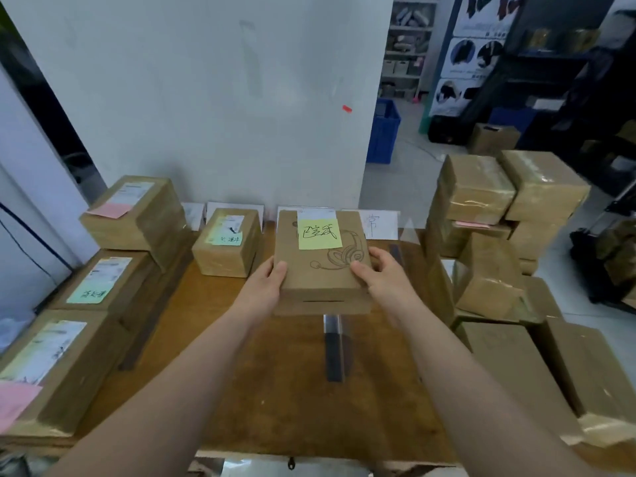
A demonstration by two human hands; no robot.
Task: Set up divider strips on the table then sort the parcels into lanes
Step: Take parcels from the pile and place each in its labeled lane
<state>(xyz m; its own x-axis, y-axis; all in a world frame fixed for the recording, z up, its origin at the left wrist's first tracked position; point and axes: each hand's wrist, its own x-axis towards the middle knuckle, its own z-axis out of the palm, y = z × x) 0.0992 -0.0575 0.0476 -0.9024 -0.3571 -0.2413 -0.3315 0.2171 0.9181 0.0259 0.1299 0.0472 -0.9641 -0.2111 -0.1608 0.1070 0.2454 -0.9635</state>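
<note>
A brown cardboard parcel (321,270) with a yellow-green handwritten note and a headset drawing is held above the middle of the wooden table (241,390). My left hand (266,282) grips its left edge and my right hand (385,280) grips its right edge. A dark divider strip (334,352) lies on the table just below the parcel. Another dark strip (151,325) runs along the left side. A smaller parcel (227,242) with a green note sits at the back left of centre.
Several labelled parcels (89,287) are stacked on the left. A tall heap of taped parcels (499,215) fills the right side. White paper signs (375,223) stand against the white partition behind the table. A blue crate (383,132) stands on the floor beyond.
</note>
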